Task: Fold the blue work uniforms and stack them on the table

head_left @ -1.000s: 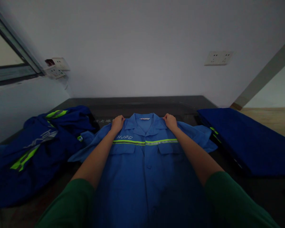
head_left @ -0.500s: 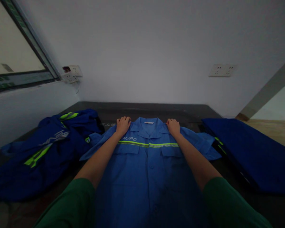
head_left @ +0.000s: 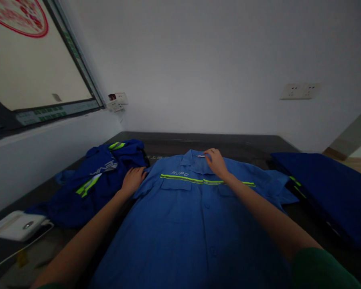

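A light blue short-sleeved work shirt (head_left: 180, 216) lies front up with its collar away from me. It has a yellow-green reflective stripe, chest pockets and the letters NJPC. My left hand (head_left: 134, 180) is at the outer end of the left-side sleeve, its fingers together and closed over the cloth edge. My right hand (head_left: 215, 162) is over the right side of the collar, fingers bent and apart from the thumb, holding nothing. Touching my left hand's outer side is a crumpled dark blue garment (head_left: 69, 200) with reflective strips.
A folded dark blue garment stack (head_left: 327, 188) lies at the right on the dark table (head_left: 243, 140). A white device (head_left: 16, 225) and a cable (head_left: 21, 249) are at the lower left. Behind stand a wall with sockets (head_left: 301, 91) and a window frame (head_left: 60, 112).
My left hand has gone from the shirt's shoulder out to the sleeve end. My right hand has shifted inward to the collar and lifted its fingers. The view has turned left.
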Motion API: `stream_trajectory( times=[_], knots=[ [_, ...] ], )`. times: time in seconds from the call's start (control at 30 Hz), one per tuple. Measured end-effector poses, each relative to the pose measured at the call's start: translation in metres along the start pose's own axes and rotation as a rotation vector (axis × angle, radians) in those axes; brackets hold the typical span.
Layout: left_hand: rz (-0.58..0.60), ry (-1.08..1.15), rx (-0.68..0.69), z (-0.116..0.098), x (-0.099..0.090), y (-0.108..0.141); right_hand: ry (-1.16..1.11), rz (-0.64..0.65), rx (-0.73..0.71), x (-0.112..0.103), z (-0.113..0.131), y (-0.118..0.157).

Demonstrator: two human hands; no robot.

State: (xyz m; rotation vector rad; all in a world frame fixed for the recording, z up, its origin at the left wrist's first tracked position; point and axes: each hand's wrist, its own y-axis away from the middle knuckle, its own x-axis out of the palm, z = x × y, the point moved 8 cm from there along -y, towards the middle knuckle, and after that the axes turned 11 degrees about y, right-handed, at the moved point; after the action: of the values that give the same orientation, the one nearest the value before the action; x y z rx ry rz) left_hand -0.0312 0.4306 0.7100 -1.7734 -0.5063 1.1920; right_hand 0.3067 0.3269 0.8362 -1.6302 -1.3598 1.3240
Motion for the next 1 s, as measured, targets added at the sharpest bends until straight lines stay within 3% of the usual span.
stream_trajectory(
  times=[0.13, 0.23, 0.37, 0.43, 0.57, 0.63, 0.73, 0.8, 1.0],
  knots=[
    [-0.074, -0.011, -0.008, 0.018, 0.004, 0.002, -0.022, 0.198, -0.184, 0.034, 0.088, 0.014],
    [-0.102, -0.006, -0.006, 0.045, 0.005, -0.006, 0.072, 0.332, -0.182, 0.062, 0.115, 0.03],
    [-0.071, 0.016, -0.012, 0.086, 0.008, -0.02, 0.145, 0.453, -0.11, 0.083, 0.113, 0.044],
    [-0.049, 0.02, -0.029, 0.096, 0.006, -0.025, 0.148, 0.47, -0.102, 0.086, 0.111, 0.046],
    [-0.135, 0.058, -0.093, 0.082, -0.011, -0.027, 0.148, 0.477, -0.1, 0.088, 0.109, 0.046],
    [-0.125, 0.102, -0.201, 0.075, -0.014, -0.023, 0.152, 0.481, -0.1, 0.089, 0.109, 0.045],
    [0.093, 0.135, -0.424, 0.079, 0.003, -0.014, 0.153, 0.476, -0.104, 0.089, 0.11, 0.045],
    [0.175, 0.131, -0.489, 0.083, 0.012, -0.011, 0.153, 0.465, -0.103, 0.088, 0.11, 0.045],
    [0.141, 0.255, -0.515, 0.085, 0.023, -0.024, 0.146, 0.467, -0.096, 0.086, 0.109, 0.045]
  ],
)
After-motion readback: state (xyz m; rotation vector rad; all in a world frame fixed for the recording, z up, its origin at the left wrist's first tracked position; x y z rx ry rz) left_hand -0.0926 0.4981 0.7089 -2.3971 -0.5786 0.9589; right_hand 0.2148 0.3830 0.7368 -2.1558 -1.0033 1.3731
